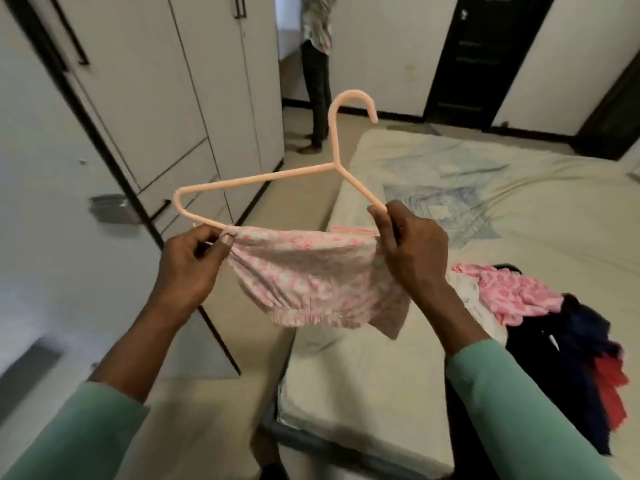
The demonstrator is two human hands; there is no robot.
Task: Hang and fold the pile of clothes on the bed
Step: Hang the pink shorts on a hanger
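A pale pink plastic hanger (263,177) is held up in front of me, hook pointing up. A small pink-and-white patterned garment (311,275) hangs over its lower bar. My left hand (194,261) pinches the garment's edge at the bar's left end. My right hand (412,251) grips the hanger's right arm and the cloth there. The pile of clothes (540,313) lies on the bed at the right: a pink patterned piece on top, dark blue and red ones below.
The bed (485,188) with a cream sheet fills the right side. White wardrobe doors (145,98) stand at the left. Another person (317,74) stands by the far end of the wardrobe. A dark door (481,57) is at the back right.
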